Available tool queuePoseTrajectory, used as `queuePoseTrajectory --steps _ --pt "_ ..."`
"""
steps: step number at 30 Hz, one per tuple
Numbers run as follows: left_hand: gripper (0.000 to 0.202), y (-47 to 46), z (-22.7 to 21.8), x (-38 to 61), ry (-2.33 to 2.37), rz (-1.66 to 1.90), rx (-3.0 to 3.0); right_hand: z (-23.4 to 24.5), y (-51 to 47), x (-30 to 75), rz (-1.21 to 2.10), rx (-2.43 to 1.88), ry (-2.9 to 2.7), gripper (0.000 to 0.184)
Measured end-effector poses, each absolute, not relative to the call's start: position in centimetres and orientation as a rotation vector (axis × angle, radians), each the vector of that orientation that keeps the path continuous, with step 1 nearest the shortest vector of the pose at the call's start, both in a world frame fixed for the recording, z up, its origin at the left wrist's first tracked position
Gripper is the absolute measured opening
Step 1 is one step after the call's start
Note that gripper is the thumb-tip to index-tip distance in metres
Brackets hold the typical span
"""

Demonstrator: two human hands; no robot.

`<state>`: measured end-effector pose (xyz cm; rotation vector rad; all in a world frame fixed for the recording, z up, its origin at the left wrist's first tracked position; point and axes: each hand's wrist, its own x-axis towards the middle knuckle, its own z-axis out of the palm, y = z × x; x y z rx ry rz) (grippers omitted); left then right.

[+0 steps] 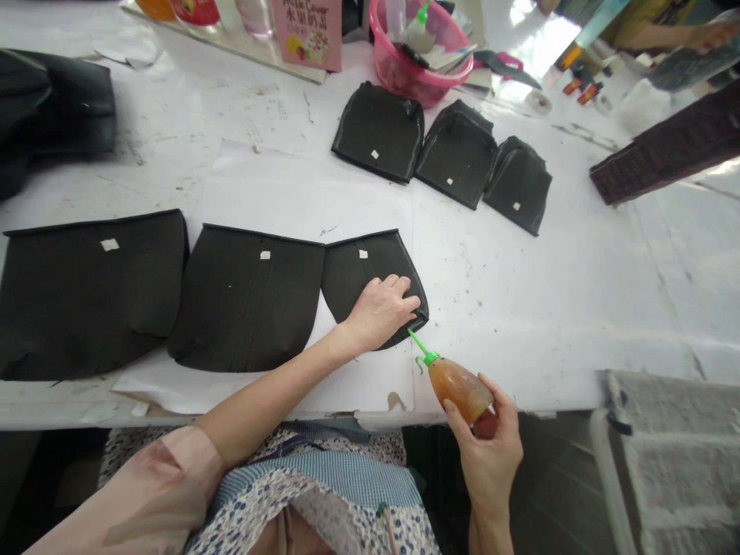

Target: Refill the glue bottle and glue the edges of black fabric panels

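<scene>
A squeeze bottle (459, 389) of amber liquid, likely glue, is in my right hand (491, 439), its fingers wrapped round the base. Its thin green nozzle reaches the lower right edge of a small black leather-like panel (370, 266). On that panel rests my left hand (385, 308), fingers curled down near the same edge, pressing it to the table. To the left lie two larger black panels, a middle one (248, 301) and a wide one (92, 301). Each panel bears a small white tag near its folded top edge.
Three black pieces (378, 131) lie in a row farther back. Behind them stands a pink basket (425, 81) of tools beside a pink carton (309, 35). Black material (58, 108) is heaped at left. A grey padded chair (676, 462) stands at right. Another person's arm shows top right.
</scene>
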<state>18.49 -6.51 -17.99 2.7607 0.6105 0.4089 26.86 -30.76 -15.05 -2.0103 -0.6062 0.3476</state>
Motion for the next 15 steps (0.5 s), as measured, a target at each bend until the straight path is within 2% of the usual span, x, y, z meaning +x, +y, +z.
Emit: queuePoseTrajectory --steps 10,15 --pt "0.016 -6.1 -16.9 18.2 0.603 0.301 2.680 -14.6 -30.8 26.5 0.404 -1.968 -0.561 0.061" --pt "0.035 -5.3 -15.2 14.8 0.475 0.145 2.555 -14.4 -30.6 26.5 0.399 -1.969 -0.571 0.061"
